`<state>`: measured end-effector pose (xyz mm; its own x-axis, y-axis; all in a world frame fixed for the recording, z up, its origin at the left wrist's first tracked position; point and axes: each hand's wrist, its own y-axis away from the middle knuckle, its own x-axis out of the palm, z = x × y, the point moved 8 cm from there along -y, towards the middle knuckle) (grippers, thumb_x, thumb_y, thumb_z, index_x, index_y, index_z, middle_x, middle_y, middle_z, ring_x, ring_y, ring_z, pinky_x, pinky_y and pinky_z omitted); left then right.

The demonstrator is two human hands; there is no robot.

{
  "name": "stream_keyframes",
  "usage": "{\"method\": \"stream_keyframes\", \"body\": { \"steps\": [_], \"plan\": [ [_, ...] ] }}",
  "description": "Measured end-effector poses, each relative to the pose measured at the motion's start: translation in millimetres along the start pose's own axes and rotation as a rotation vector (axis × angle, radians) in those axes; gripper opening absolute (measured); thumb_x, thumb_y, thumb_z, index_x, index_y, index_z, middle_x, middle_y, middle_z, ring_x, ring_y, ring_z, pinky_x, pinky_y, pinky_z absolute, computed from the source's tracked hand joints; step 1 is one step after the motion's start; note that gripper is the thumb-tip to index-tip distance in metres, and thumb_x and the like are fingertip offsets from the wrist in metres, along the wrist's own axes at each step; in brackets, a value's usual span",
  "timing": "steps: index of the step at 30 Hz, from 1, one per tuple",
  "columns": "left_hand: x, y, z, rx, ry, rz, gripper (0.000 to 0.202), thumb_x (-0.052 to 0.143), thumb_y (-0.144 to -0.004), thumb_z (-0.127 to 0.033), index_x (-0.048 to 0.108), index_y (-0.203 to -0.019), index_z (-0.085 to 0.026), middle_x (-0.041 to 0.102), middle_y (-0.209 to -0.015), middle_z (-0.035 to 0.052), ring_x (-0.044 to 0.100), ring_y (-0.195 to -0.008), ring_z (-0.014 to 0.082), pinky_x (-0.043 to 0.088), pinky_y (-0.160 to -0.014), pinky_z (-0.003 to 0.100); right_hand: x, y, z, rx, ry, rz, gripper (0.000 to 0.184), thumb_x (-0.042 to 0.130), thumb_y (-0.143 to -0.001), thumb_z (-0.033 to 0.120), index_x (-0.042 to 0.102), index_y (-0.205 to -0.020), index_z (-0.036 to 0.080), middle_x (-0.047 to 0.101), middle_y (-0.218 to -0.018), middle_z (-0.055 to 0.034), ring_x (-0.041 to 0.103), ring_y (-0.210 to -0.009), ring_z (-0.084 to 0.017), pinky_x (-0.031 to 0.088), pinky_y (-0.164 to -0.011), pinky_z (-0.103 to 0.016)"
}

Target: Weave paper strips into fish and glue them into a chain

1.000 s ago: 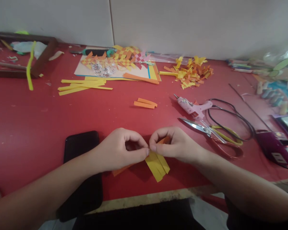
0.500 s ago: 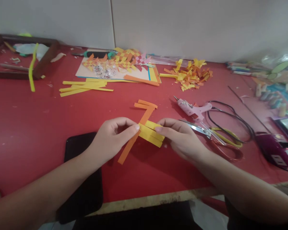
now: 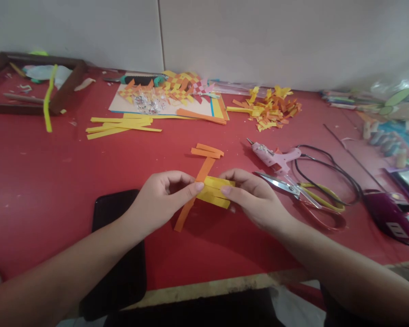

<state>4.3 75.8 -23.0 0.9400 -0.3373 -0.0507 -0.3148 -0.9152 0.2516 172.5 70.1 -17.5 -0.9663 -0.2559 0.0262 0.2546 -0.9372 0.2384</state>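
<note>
Between my two hands, just above the red table, are yellow paper strips (image 3: 211,196) lying side by side, crossed at their left end by an orange paper strip (image 3: 204,170). My left hand (image 3: 173,190) pinches the crossing with its thumb on top; the fingers beneath are partly hidden. My right hand (image 3: 250,193) pinches the yellow strips near their right end, thumb on top. The orange strip sticks out above and below the yellow ones. Past its upper end, folded orange strips (image 3: 207,151) lie on the table.
A black phone (image 3: 119,259) lies under my left forearm. To the right are scissors (image 3: 286,185), a pink glue gun (image 3: 276,156) and its cord. Further back are yellow strips (image 3: 119,126), a paper scrap pile (image 3: 272,106), woven paper pieces (image 3: 180,86) and a brown frame (image 3: 70,86).
The yellow strips have turned slightly and lie more level. The orange strip's lower end has shifted a little right. Both hands keep their pinch.
</note>
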Motion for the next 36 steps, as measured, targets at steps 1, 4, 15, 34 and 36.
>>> {"method": "stream_keyframes", "body": {
  "steps": [1, 4, 15, 34, 36],
  "plan": [
    [-0.4, -0.4, -0.1, 0.002, 0.004, -0.003, 0.029, 0.075, -0.083, -0.047, 0.073, -0.08, -0.018, 0.071, -0.079, 0.0, 0.062, -0.071, 0.0114, 0.048, -0.066, 0.022, -0.2, 0.3, 3.2, -0.029, 0.027, -0.01, 0.028, 0.075, -0.079, 0.042, 0.063, -0.088, 0.018, 0.059, -0.072, 0.0025, 0.05, -0.054, -0.007, 0.042, -0.048, -0.021],
    [-1.2, -1.1, -0.1, -0.002, 0.012, -0.016, 0.028, 0.077, -0.081, -0.045, 0.072, -0.078, -0.018, 0.068, -0.075, -0.0014, 0.058, -0.066, 0.0097, 0.045, -0.062, 0.021, -0.3, 1.7, 11.1, -0.113, 0.15, -0.026, 0.025, 0.07, -0.084, 0.041, 0.064, -0.08, 0.018, 0.058, -0.068, 0.0018, 0.051, -0.057, -0.008, 0.043, -0.052, -0.022],
    [3.1, -1.7, -0.3, -0.004, 0.091, -0.007, 0.026, 0.075, -0.083, -0.044, 0.068, -0.086, -0.019, 0.067, -0.077, -0.003, 0.062, -0.067, 0.0092, 0.049, -0.065, 0.02, 1.1, 3.8, 10.5, -0.091, 0.209, -0.006, 0.023, 0.068, -0.085, 0.037, 0.064, -0.074, 0.017, 0.056, -0.062, 0.0027, 0.048, -0.053, -0.008, 0.037, -0.049, -0.022],
    [2.9, 3.3, -10.7, 0.151, -0.368, -0.017, 0.03, 0.067, -0.088, -0.046, 0.071, -0.105, -0.021, 0.075, -0.082, 0.0012, 0.068, -0.07, 0.0164, 0.051, -0.065, 0.026, 5.8, 10.6, 8.9, -0.199, 0.451, 0.031, 0.017, 0.066, -0.085, 0.028, 0.052, -0.078, 0.021, 0.057, -0.069, 0.0032, 0.05, -0.056, -0.008, 0.043, -0.053, -0.022],
    [1.6, 3.6, -11.3, 0.191, -0.393, -0.038, 0.039, 0.064, -0.091, -0.045, 0.063, -0.122, -0.021, 0.076, -0.089, 0.0023, 0.07, -0.077, 0.0172, 0.054, -0.071, 0.027, 7.1, 10.6, 9.8, -0.205, 0.519, 0.021, 0.015, 0.064, -0.085, 0.028, 0.054, -0.078, 0.021, 0.058, -0.066, 0.0033, 0.051, -0.054, -0.008, 0.042, -0.051, -0.022]
  ]
}}
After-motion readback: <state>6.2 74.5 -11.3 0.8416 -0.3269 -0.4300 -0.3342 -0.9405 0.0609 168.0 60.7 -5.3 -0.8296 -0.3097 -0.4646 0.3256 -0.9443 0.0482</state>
